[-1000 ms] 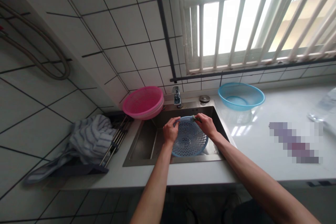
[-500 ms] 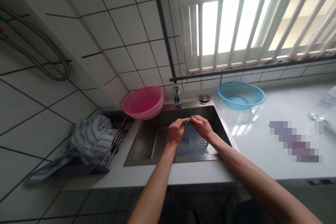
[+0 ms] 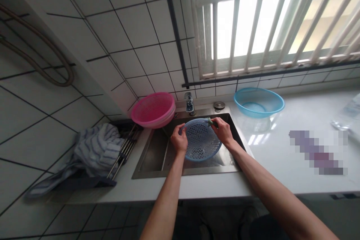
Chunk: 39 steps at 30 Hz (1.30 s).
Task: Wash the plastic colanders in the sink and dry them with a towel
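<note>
I hold a blue perforated plastic colander [image 3: 200, 140] tilted over the steel sink [image 3: 157, 153]. My left hand [image 3: 179, 141] grips its left rim, fingers curled round the edge. My right hand [image 3: 223, 130] is closed at the upper right rim, pinching a small green piece [image 3: 209, 120] against the colander; I cannot make out what that piece is.
A pink colander [image 3: 153, 109] sits at the sink's back left corner, by the tap [image 3: 189, 102]. A blue basin [image 3: 258, 102] stands on the white counter at the right. A striped towel [image 3: 97, 148] lies on a dish rack at the left. A barred window is above.
The colander has been tipped up and turned, so that more of its inside shows. My hands, close together at its top rim half a second ago, have spread apart to the left and right rims.
</note>
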{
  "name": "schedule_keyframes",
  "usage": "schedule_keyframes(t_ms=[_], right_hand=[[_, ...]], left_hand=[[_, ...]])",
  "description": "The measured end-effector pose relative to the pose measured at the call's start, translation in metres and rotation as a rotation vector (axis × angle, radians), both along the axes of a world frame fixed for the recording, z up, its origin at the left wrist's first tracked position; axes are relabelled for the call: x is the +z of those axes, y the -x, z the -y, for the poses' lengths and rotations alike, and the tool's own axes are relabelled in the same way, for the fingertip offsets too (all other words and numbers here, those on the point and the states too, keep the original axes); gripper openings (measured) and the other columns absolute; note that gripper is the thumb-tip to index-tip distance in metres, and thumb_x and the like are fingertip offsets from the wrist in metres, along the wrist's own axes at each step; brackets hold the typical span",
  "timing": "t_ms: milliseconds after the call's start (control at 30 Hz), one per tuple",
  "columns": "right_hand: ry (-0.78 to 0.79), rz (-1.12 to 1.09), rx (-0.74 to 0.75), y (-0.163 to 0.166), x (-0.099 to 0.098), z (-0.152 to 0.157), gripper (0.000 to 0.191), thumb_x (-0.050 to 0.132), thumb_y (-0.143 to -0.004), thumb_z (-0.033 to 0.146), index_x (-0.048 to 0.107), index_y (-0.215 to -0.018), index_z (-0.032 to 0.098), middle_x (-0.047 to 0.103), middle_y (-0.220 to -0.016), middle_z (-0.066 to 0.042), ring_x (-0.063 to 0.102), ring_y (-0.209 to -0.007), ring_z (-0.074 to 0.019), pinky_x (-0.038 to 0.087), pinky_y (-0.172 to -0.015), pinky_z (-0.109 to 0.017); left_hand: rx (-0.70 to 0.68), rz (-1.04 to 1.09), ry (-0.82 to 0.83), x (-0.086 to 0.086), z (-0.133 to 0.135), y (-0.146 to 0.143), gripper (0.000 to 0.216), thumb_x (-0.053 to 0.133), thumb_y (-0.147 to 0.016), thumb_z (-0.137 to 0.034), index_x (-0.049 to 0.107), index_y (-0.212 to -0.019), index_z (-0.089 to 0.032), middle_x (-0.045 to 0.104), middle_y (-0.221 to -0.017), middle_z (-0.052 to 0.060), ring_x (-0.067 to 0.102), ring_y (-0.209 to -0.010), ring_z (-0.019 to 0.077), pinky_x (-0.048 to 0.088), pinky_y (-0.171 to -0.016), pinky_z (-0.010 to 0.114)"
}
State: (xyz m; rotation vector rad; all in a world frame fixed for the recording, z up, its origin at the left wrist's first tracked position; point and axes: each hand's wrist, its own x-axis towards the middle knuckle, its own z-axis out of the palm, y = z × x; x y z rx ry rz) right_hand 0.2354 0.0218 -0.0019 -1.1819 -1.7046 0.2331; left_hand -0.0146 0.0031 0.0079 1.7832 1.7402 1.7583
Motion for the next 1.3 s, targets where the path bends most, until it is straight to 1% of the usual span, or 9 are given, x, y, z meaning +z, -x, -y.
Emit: schedule_keyframes(t_ms=[167,300,433,533,667,900,967,1133,1300], right_hand=[[0.044,-0.029,-0.006,-0.008,-0.002,-0.003,0.011,0.061,-0.101,0.030,0.070,-0.101,0.024,0.078,-0.103,-0.007,0.073,-0.091,-0.0238,0.054,-0.082,-0.034],[0.043,0.017,0.017,-0.013,-0.004,-0.003,0.010,0.061,-0.101,0.026,0.071,-0.101,0.024,0.078,-0.103,-0.007,0.073,-0.090,-0.0230,0.054,-0.081,-0.033],[0.036,0.135,0.129,-0.001,-0.002,0.001,0.013,0.061,-0.100,0.018,0.072,-0.103,0.024,0.078,-0.105,-0.005,0.074,-0.091,-0.0209,0.055,-0.081,-0.030],[0.025,0.168,0.222,0.010,0.002,0.005,0.016,0.062,-0.101,0.016,0.074,-0.107,0.025,0.078,-0.107,-0.005,0.075,-0.095,-0.0203,0.057,-0.085,-0.030],[0.023,0.070,0.221,0.009,0.004,0.006,0.019,0.063,-0.101,0.020,0.075,-0.114,0.026,0.079,-0.113,-0.005,0.076,-0.101,-0.0214,0.058,-0.090,-0.032],[0.060,-0.036,0.037,-0.012,-0.011,-0.008,0.011,0.069,-0.097,0.028,0.076,-0.104,0.024,0.081,-0.102,-0.005,0.075,-0.090,-0.0236,0.055,-0.083,-0.034],[0.072,-0.053,0.013,-0.015,-0.013,-0.010,0.012,0.068,-0.097,0.029,0.076,-0.104,0.023,0.081,-0.103,-0.005,0.075,-0.090,-0.0238,0.054,-0.082,-0.034],[0.096,-0.072,-0.001,-0.016,-0.011,-0.007,0.015,0.065,-0.099,0.033,0.076,-0.103,0.024,0.081,-0.102,-0.006,0.074,-0.089,-0.0227,0.052,-0.080,-0.031],[0.118,-0.054,0.001,-0.012,-0.007,-0.003,0.014,0.066,-0.098,0.034,0.076,-0.099,0.024,0.081,-0.098,-0.005,0.072,-0.082,-0.0210,0.050,-0.074,-0.030]], left_hand=[[-0.068,-0.015,0.106,-0.003,-0.002,0.001,0.014,0.066,-0.097,-0.024,0.074,-0.108,-0.023,0.082,-0.104,0.006,0.078,-0.095,0.0225,0.061,-0.090,0.035],[-0.141,-0.196,0.119,0.004,0.002,-0.006,0.026,0.068,-0.093,-0.017,0.074,-0.117,-0.026,0.081,-0.115,0.006,0.077,-0.106,0.0242,0.060,-0.098,0.038],[-0.216,-0.338,0.098,0.012,0.007,-0.015,0.036,0.074,-0.093,-0.019,0.074,-0.127,-0.030,0.078,-0.126,0.006,0.074,-0.118,0.0271,0.057,-0.106,0.042],[-0.258,-0.344,0.142,0.013,0.009,-0.019,0.027,0.072,-0.096,-0.020,0.078,-0.120,-0.032,0.081,-0.121,0.004,0.077,-0.110,0.0252,0.060,-0.098,0.038],[-0.178,-0.238,0.136,0.011,0.009,-0.013,0.020,0.069,-0.098,-0.021,0.080,-0.113,-0.029,0.083,-0.113,0.004,0.079,-0.102,0.0239,0.060,-0.089,0.035],[0.046,-0.016,0.052,0.000,-0.005,0.009,0.016,0.068,-0.097,-0.029,0.078,-0.107,-0.022,0.083,-0.106,0.009,0.078,-0.096,0.0256,0.059,-0.091,0.036],[0.040,0.005,0.067,-0.002,-0.007,0.012,0.016,0.067,-0.097,-0.030,0.076,-0.107,-0.021,0.082,-0.105,0.009,0.078,-0.095,0.0249,0.059,-0.091,0.035],[-0.033,-0.136,0.100,0.003,-0.002,0.003,0.018,0.071,-0.095,-0.029,0.076,-0.111,-0.021,0.081,-0.110,0.009,0.076,-0.102,0.0248,0.057,-0.097,0.037],[0.020,-0.179,0.070,0.011,0.003,-0.002,0.025,0.077,-0.094,-0.037,0.076,-0.114,-0.021,0.079,-0.111,0.008,0.075,-0.103,0.0255,0.057,-0.097,0.037]])
